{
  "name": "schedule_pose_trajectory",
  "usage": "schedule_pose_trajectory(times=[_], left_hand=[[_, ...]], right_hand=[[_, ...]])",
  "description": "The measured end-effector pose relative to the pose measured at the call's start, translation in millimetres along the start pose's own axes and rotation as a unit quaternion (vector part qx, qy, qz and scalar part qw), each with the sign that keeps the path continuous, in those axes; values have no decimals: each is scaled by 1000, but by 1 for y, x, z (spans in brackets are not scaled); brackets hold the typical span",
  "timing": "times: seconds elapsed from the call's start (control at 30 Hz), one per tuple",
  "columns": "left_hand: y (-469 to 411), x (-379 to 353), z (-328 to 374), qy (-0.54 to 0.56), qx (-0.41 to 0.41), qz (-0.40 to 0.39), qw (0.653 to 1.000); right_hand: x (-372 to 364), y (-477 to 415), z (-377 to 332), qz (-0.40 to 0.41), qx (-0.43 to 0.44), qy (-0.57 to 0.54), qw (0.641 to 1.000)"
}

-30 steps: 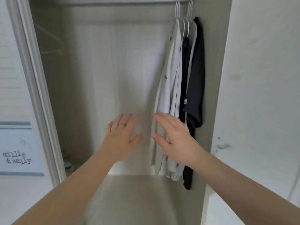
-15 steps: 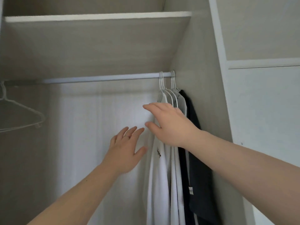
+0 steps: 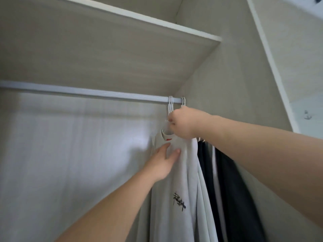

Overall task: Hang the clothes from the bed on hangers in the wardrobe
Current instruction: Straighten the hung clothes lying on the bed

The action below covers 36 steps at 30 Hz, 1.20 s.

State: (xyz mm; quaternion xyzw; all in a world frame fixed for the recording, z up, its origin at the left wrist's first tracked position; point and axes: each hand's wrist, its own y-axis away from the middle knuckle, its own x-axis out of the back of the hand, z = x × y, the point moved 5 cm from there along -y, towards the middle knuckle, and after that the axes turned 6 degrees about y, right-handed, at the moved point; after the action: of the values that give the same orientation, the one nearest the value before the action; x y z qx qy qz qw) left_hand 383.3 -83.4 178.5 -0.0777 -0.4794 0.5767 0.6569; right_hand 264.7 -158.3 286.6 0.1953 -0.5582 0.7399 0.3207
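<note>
Several garments hang on white wire hangers (image 3: pixel 170 105) at the right end of the wardrobe rail (image 3: pixel 87 93). The nearest one is a white T-shirt (image 3: pixel 176 189) with a small black print and a red neck label. My right hand (image 3: pixel 183 124) grips the neck of its hanger just below the rail. My left hand (image 3: pixel 163 161) pinches the shirt's fabric a little below the collar. Behind the white shirt hang a pale shirt and dark garments (image 3: pixel 232 198) against the wardrobe's right wall.
A shelf (image 3: pixel 122 41) runs above the rail. The wardrobe's back panel (image 3: pixel 70 154) lies to the left of the clothes, with the rail bare along that stretch. The right side panel (image 3: pixel 227 75) stands close behind the hangers.
My view has tilted up and moved closer. My right hand rose from the shirts' shoulders and closed on the hanger neck. My left hand moved right and took hold of the white shirt.
</note>
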Motion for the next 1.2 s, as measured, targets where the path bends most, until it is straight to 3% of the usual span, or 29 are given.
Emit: schedule_pose_trajectory(times=[0.43, 0.53, 0.67, 0.73, 0.77, 0.87, 0.97, 1.03, 1.07, 1.2], left_hand=[[-24, -17, -28, 57, -88, -107, 989], [-22, -14, -33, 72, -101, -104, 987], [-21, -1, -40, 124, -102, -91, 983], [-21, 5, -45, 148, -103, -91, 979], [-21, 8, -46, 153, -101, -92, 979], [-20, 14, -49, 153, -97, -94, 979], [-17, 17, -48, 140, -98, -94, 981], [-16, 19, -46, 139, -97, -89, 982], [-15, 20, -45, 139, -96, -86, 982], [-14, 23, -40, 115, -104, -73, 985]], right_hand=[[-18, -33, -3, -13, -124, 118, 985], [-14, -43, -3, 3, -151, 89, 984], [-19, -50, -12, -70, -220, 10, 973], [-26, -47, -17, -109, -254, -83, 957], [-27, -49, -19, -119, -256, -67, 957], [-27, -52, -31, -98, -213, 76, 969], [-28, -53, -42, -93, -212, 106, 967], [-30, -60, -29, -49, -278, -75, 956], [-32, -63, -27, -10, -262, -123, 957], [-25, -65, -9, 87, -302, -146, 938]])
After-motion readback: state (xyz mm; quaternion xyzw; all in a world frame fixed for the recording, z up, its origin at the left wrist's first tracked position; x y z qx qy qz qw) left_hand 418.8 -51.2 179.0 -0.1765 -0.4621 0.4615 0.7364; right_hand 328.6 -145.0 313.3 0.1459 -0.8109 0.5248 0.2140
